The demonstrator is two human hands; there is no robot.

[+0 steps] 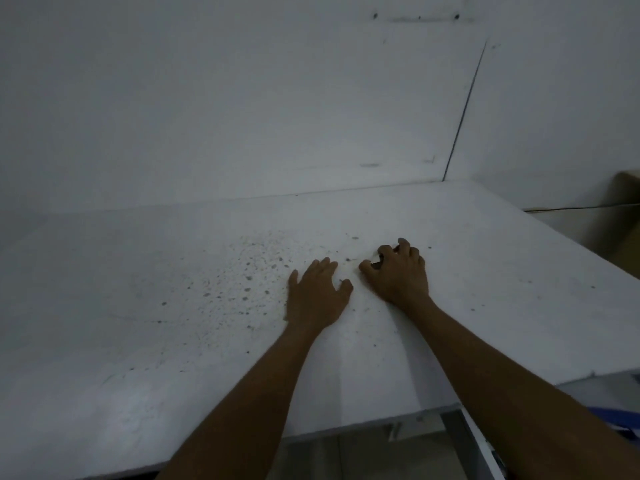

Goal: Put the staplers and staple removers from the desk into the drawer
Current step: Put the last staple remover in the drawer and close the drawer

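Both of my hands are on the white desk (173, 306). My left hand (317, 294) lies flat on the desktop, palm down, fingers loosely together, holding nothing. Just to its right, my right hand (398, 271) is clawed over a small pale object (376, 262). Only a sliver of the object shows between thumb and fingers, so I cannot tell what it is. No stapler shows anywhere on the desk. Below the front right edge is a white frame piece (485, 445) that may be part of a drawer; its inside is hidden.
The desktop is speckled with dark spots and pale crumbs (249, 271) left of my hands. A white wall (242, 98) rises right behind the desk. A brown cardboard box (623, 216) stands past the right edge, and something blue (623, 415) shows at the lower right.
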